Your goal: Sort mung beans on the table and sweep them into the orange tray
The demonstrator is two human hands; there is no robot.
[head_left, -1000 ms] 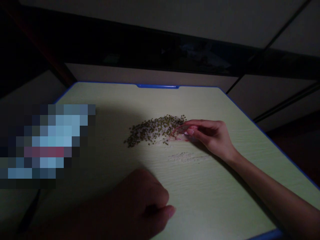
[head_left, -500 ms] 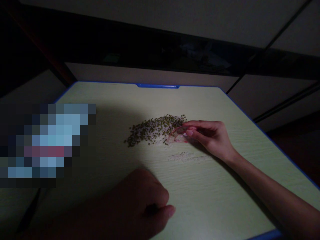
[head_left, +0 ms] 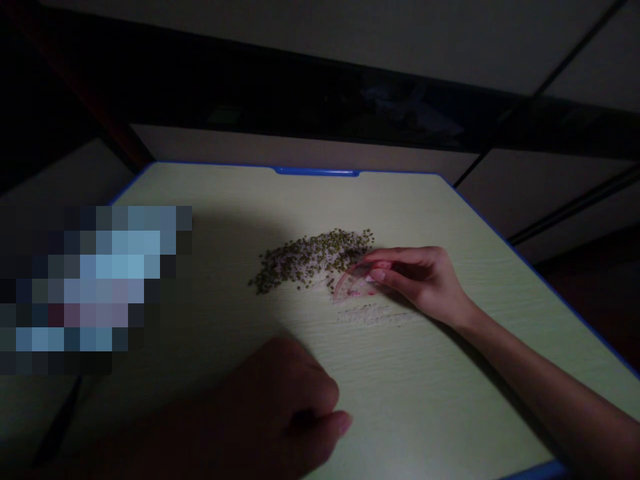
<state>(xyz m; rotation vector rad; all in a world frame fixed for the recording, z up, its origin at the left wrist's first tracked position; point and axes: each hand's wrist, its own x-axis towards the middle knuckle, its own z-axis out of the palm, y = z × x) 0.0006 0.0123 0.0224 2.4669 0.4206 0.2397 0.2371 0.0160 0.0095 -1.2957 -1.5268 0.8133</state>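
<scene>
My right hand [head_left: 430, 280] pinches a clear protractor [head_left: 349, 280] with reddish markings between thumb and fingers. The protractor's curved edge sits at the lower right border of a pile of small green beans [head_left: 305, 260] mixed with pale grains, which look like rice. Just below it, a thin strip of pale grains [head_left: 373, 313] lies apart from the pile. Nearest me, my left hand [head_left: 295, 407] rests on the table as a loose fist, in deep shadow. Nothing shows between its curled fingers, though the palm is hidden.
The pale green table [head_left: 400, 207] has a blue rim and a blue handle-like piece [head_left: 317, 172] at its far edge. A blurred-out bluish shape [head_left: 115, 267] covers the left side. Pale cabinet fronts [head_left: 310, 143] with a dark band stand behind the table.
My right hand has drawn the protractor slightly toward me and away from the bean pile, so more of its curve shows. My left hand has barely moved.
</scene>
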